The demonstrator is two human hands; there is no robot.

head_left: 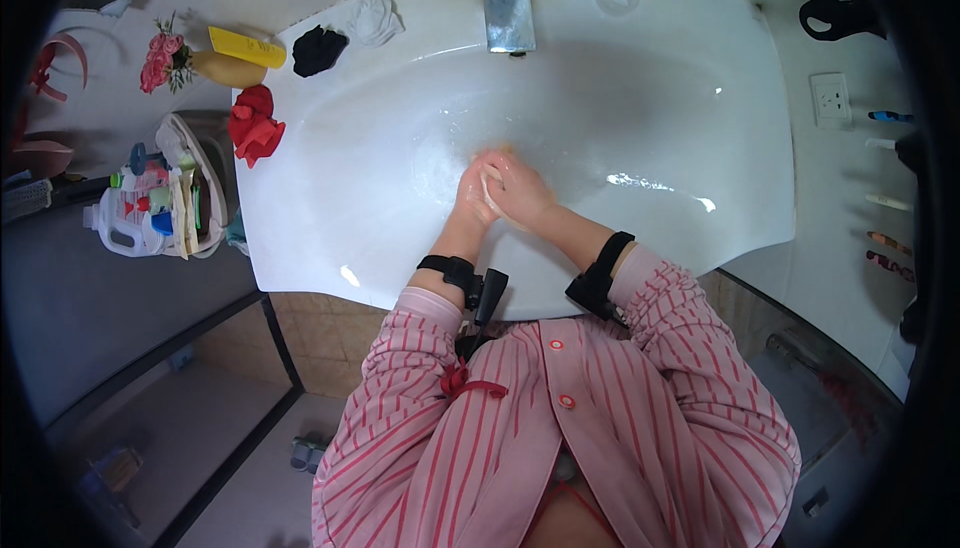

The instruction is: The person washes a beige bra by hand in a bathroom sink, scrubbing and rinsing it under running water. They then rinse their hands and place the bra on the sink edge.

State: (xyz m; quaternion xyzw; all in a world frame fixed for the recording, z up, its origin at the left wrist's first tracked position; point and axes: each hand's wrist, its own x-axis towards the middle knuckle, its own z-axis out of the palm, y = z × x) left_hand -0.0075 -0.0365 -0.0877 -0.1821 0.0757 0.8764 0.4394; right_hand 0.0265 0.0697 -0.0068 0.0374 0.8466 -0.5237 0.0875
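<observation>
White washbasin (345, 183), red cloth (256, 128) near its upper left corner, left hand (476, 193) and right hand (524, 193) pressed together around a pale item (491, 177)

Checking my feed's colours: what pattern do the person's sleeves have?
Sleeves: pink with darker reddish-pink stripes, clearest in the head view.

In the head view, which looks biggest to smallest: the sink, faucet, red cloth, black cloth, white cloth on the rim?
1. Sink
2. Faucet
3. Red cloth
4. Black cloth and white cloth: too alike to rank
</observation>
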